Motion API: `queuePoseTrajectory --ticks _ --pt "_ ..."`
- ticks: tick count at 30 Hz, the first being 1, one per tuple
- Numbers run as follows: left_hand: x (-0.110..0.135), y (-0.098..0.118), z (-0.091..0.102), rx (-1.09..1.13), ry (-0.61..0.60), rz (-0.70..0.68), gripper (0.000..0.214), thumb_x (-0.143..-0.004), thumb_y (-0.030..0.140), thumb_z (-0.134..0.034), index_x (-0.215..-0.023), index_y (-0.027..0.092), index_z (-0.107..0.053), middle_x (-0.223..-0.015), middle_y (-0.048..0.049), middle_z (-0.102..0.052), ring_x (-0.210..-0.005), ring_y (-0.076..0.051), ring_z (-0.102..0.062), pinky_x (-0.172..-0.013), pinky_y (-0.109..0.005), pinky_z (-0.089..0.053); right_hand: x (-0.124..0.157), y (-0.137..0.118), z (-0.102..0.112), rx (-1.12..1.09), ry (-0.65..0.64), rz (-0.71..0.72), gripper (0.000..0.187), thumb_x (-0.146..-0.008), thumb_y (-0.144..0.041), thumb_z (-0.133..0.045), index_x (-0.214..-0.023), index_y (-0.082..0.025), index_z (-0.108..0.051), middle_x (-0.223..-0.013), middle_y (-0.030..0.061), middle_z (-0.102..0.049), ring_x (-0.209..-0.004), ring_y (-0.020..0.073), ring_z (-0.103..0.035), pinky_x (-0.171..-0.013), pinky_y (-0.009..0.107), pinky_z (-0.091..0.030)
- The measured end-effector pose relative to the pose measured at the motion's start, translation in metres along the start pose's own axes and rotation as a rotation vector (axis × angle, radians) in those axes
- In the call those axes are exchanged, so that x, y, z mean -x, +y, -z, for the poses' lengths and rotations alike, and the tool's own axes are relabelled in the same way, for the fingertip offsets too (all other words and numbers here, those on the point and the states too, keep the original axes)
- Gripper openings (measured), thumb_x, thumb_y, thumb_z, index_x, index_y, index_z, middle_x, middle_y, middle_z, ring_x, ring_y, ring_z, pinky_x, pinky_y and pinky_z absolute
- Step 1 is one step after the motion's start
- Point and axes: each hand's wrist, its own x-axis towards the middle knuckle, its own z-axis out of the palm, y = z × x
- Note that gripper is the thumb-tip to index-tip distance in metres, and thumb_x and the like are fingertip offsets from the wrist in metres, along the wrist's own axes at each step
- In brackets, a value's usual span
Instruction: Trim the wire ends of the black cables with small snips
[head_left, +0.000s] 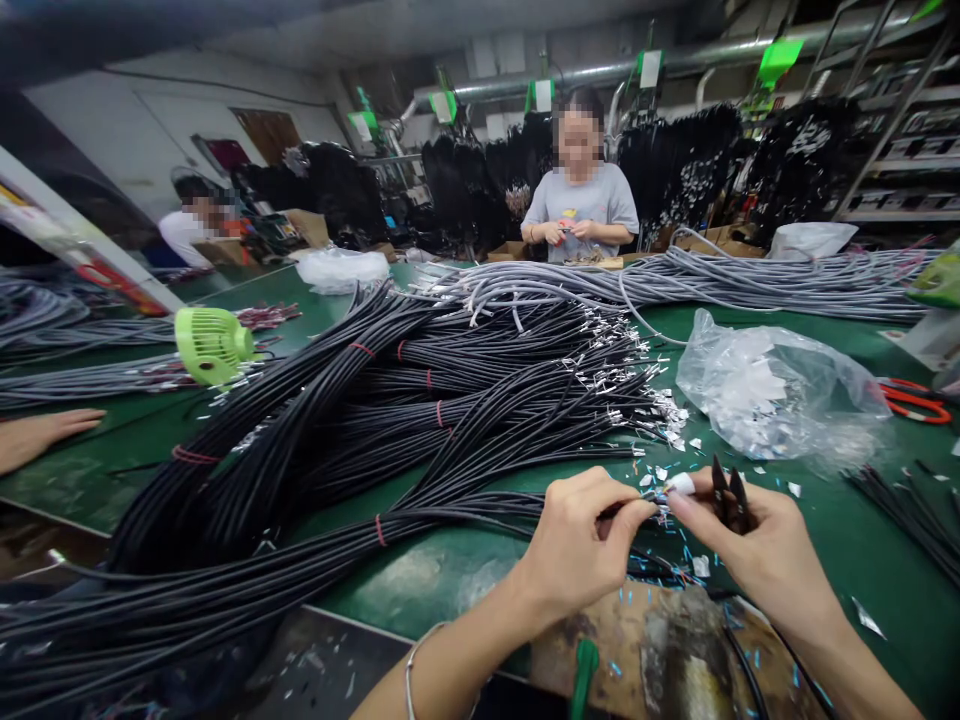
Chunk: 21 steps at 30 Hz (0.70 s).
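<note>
My left hand [577,545] pinches the end of a black cable [450,505] that runs off to the left over the green table [862,540]. My right hand [757,545] meets it at the cable tip, fingers pressed on a small white connector [679,485]. The same hand also holds a dark pointed tool [729,498] sticking up between its fingers. A large heap of bundled black cables [360,430] with metal terminals lies just beyond both hands.
A clear plastic bag of small parts [772,390] sits right of centre, red-handled scissors [911,400] beyond it. A green fan [212,345] stands at left. Grey cables [750,275] cross the back. A person [581,200] works opposite; another person's hand [41,435] rests at the left edge.
</note>
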Motion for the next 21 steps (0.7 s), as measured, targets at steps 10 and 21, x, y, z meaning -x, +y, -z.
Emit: queuePoseTrajectory --ticks 10,21 --pt "0.010 -0.004 -0.012 -0.197 0.121 -0.137 0.012 -0.081 0.016 -0.059 -0.072 0.012 -0.066 -0.053 0.0008 -0.054 -0.043 -0.009 -0.047 -0.043 -0.023 -0.032 0.017 0.013 -0.010 0.368 0.221 0.482 0.008 -0.077 -0.017 -0.064 -0.081 -0.024 -0.066 -0.061 0.0008 -0.064 -0.050 0.0131 -0.056 -0.050 0.026 -0.044" --pt "0.006 0.000 -0.008 -0.051 0.172 0.019 0.012 -0.078 0.015 -0.062 -0.068 0.012 -0.067 -0.055 -0.0020 -0.060 -0.046 -0.009 -0.051 -0.045 -0.021 -0.037 0.010 0.001 -0.011 0.170 0.145 0.298 0.005 -0.074 -0.018 -0.065 -0.075 -0.021 -0.061 -0.060 -0.0018 -0.059 -0.049 0.0112 -0.053 -0.047 0.023 -0.042"
